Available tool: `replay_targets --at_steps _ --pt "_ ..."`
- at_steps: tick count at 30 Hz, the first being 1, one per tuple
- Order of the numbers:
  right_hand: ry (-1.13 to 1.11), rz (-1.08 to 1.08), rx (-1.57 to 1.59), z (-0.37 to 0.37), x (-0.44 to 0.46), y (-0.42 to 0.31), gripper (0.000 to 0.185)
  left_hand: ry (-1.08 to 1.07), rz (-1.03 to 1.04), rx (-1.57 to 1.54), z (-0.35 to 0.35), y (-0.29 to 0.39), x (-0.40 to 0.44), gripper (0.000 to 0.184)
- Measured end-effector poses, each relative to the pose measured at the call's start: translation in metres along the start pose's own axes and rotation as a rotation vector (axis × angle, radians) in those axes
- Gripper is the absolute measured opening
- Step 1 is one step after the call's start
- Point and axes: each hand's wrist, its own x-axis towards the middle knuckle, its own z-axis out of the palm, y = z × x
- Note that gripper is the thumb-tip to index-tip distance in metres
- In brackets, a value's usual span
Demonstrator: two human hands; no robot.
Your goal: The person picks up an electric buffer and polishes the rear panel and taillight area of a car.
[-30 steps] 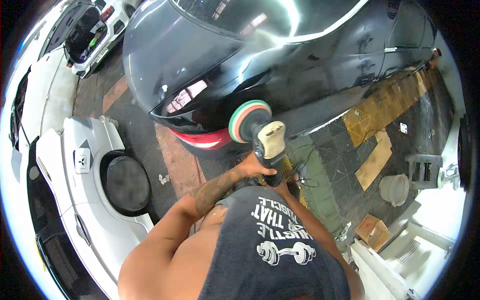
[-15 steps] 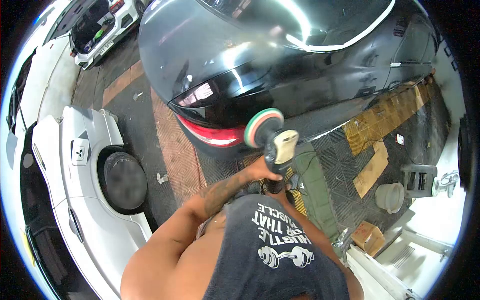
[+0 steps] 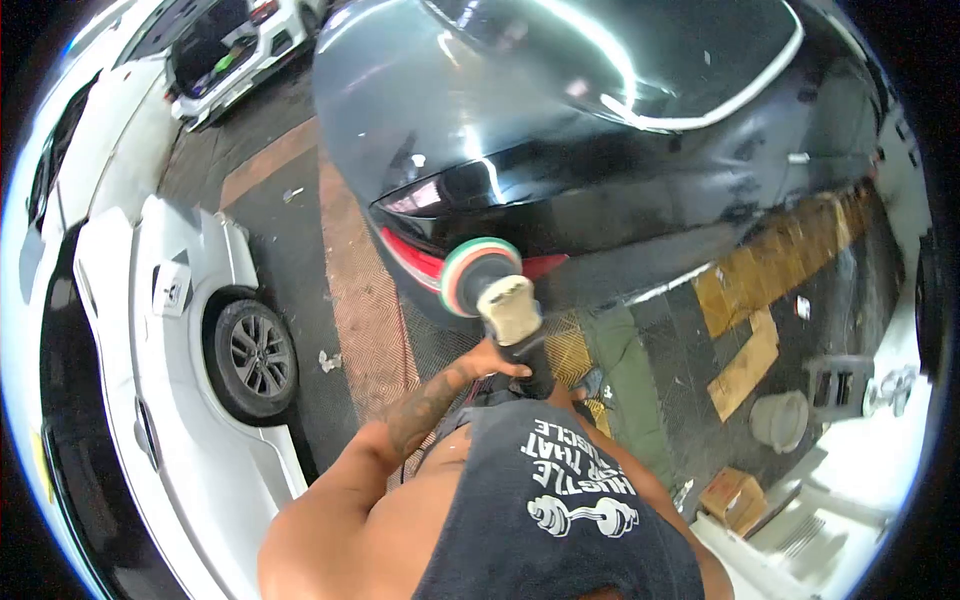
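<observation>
A car polisher (image 3: 508, 305) with a beige-and-black body and a round, green-edged pad (image 3: 457, 265) is in front of me. The pad overlaps the red tail light (image 3: 413, 256) of a glossy black car (image 3: 640, 215); whether it touches the lens I cannot tell. My left hand (image 3: 496, 360) is closed around the polisher's body, behind its head. At the rear of the black handle, my right hand (image 3: 567, 394) is closed on the tool, its fingers mostly hidden by the handle and my shirt.
A silver car part-body with a wheel (image 3: 256, 358) stands close on my left, and a white car (image 3: 240, 75) with an open rear is beyond it. To the right are flattened cardboard (image 3: 745, 365), a grey bucket (image 3: 779, 420), a stool (image 3: 838, 385) and a cardboard box (image 3: 735, 500).
The polisher and both hands have moved left, carrying the pad from the tail light's right part toward its middle. My view has shifted slightly.
</observation>
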Motion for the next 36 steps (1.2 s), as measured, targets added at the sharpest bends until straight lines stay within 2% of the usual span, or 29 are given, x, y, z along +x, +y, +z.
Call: replay_targets --at_steps 1,4,7,10,12,14,15,16,18,19,22,24,26,28,30,32,34,36 --pt "0.022 -0.016 0.015 -0.002 -0.002 -0.002 0.068 0.037 0.122 -0.009 0.011 0.010 0.004 0.087" --pt "0.095 -0.061 0.057 -0.012 -0.007 -0.008 0.059 -0.005 0.170 -0.041 0.033 0.034 0.031 0.086" --pt "0.150 -0.098 0.068 -0.020 -0.009 -0.015 0.051 0.020 0.213 -0.265 0.053 0.044 0.035 0.073" --pt "0.165 -0.134 0.070 -0.022 -0.007 -0.032 0.043 0.180 0.284 -0.230 0.053 0.055 0.020 0.070" --pt "0.153 -0.145 0.052 -0.019 -0.010 -0.062 0.040 0.193 0.296 -0.224 0.041 0.053 0.010 0.072" --pt "0.103 -0.101 -0.177 -0.017 -0.011 -0.086 0.036 0.243 0.367 -0.217 0.028 0.055 -0.004 0.074" --pt "0.123 0.001 -0.206 -0.016 -0.005 -0.076 0.049 0.243 0.360 -0.235 0.024 0.057 -0.008 0.074" --pt "0.122 -0.002 -0.212 -0.016 -0.004 -0.078 0.049 0.246 0.365 -0.238 0.023 0.058 -0.006 0.074" --pt "0.152 -0.158 -0.186 -0.014 -0.002 -0.083 0.036 0.210 0.355 -0.213 0.021 0.061 0.001 0.073" --pt "0.156 -0.152 -0.181 -0.014 -0.008 -0.090 0.036 0.189 0.326 -0.229 0.022 0.067 0.003 0.066" --pt "0.147 -0.032 -0.013 -0.016 -0.022 -0.092 0.036 0.097 0.363 -0.329 0.029 0.071 0.024 0.068" --pt "0.274 -0.140 -0.024 -0.023 -0.021 -0.077 0.043 0.072 0.363 -0.388 0.038 0.067 0.036 0.069" --pt "0.171 0.036 -0.064 -0.032 -0.033 -0.105 0.049 -0.004 0.295 -0.351 0.038 0.055 0.055 0.068" --pt "0.161 0.076 -0.009 -0.032 -0.041 -0.121 0.048 0.006 0.311 -0.378 0.044 0.053 0.057 0.065" --pt "0.143 0.117 -0.027 -0.033 -0.047 -0.139 0.051 -0.030 0.236 -0.416 0.042 0.054 0.054 0.082" --pt "0.153 0.178 -0.037 -0.022 -0.059 -0.129 0.054 -0.135 0.168 -0.457 0.038 0.055 0.042 0.086" --pt "0.341 -0.143 0.082 0.005 -0.045 -0.105 0.049 -0.106 0.198 -0.444 0.021 0.055 0.028 0.089" --pt "0.437 -0.119 0.187 0.034 -0.042 -0.143 0.044 -0.126 0.189 -0.357 -0.002 0.053 0.007 0.091"
